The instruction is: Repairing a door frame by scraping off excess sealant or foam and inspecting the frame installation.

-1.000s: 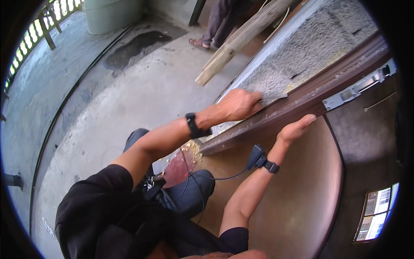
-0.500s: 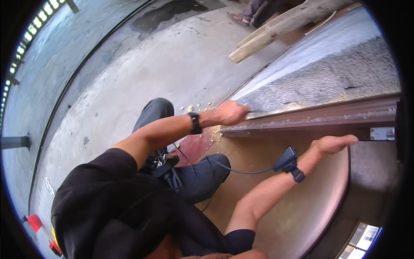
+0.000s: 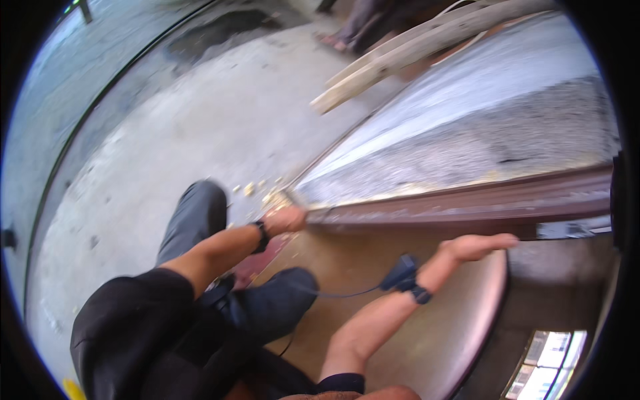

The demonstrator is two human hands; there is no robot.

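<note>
My left hand (image 3: 285, 219) is closed in a fist at the low end of a dark brown frame (image 3: 460, 203). What sits in the fist, if anything, is hidden and blurred. Yellowish crumbs (image 3: 275, 198) lie on the floor right beside that hand. My right hand (image 3: 479, 247) is stretched out flat, fingers together, close under the frame near a silvery metal plate (image 3: 567, 230). I cannot tell whether it touches the frame. A rough grey wall edge (image 3: 493, 150) runs along the frame's far side, with a yellowish strip between them.
A brown, shiny panel (image 3: 427, 327) lies under my right arm. Long wooden pieces (image 3: 400, 60) lean at the upper right, near another person's legs (image 3: 367, 27). Grey concrete floor (image 3: 160, 127) spreads to the left. A dark cable (image 3: 340, 294) runs to my right wrist.
My left hand has moved down and left along the frame to its low end. My right hand remains near the metal plate. The whole view has shifted with my head.
</note>
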